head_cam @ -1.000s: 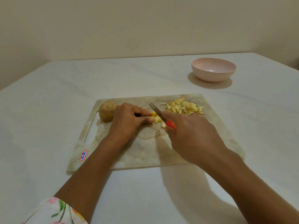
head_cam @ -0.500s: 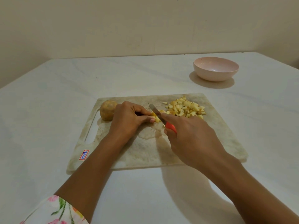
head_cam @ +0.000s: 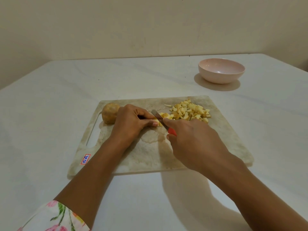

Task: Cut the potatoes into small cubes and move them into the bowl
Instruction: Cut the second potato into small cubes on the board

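On the marbled cutting board (head_cam: 150,157) my left hand (head_cam: 131,122) pinches the last strips of a cut potato piece (head_cam: 159,122) with curled fingers. My right hand (head_cam: 195,142) grips the red-handled knife (head_cam: 171,131); its blade (head_cam: 156,115) lies across the potato piece just past my left fingertips. A pile of small potato cubes (head_cam: 190,111) sits at the board's far right. A whole unpeeled potato (head_cam: 110,113) rests at the far left of the board, partly behind my left hand. The pink bowl (head_cam: 221,72) stands empty beyond the board.
The board lies on a white table (head_cam: 50,114) with a wall along its far edge. A slot handle (head_cam: 92,130) and a small sticker (head_cam: 85,159) mark the board's left side. A floral sleeve (head_cam: 55,217) shows at the bottom left.
The potato piece under my left fingers has grown shorter and a few more cubes lie by the pile. The view shifted slightly; the hands stay in about the same place.
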